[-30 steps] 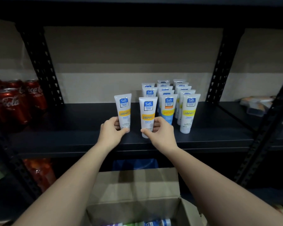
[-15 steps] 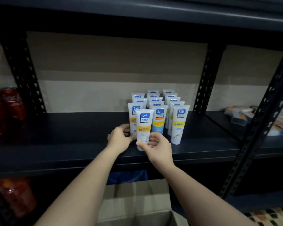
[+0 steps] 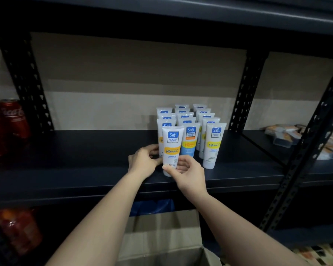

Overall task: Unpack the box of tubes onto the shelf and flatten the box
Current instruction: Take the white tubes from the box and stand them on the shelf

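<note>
Both hands are gripping tubes — the right hand is pinching the front Safi Vitamin C tube near its cap, and the left hand is curling round the tube behind it. They are standing upright on the dark metal shelf, fronting rows of Safi tubes. Below, the cardboard box is sitting open; Coca-Cola cans are standing far left.

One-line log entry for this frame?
phase: shelving | right hand pinches front tube | left hand holds tube behind | box unflattened
</note>
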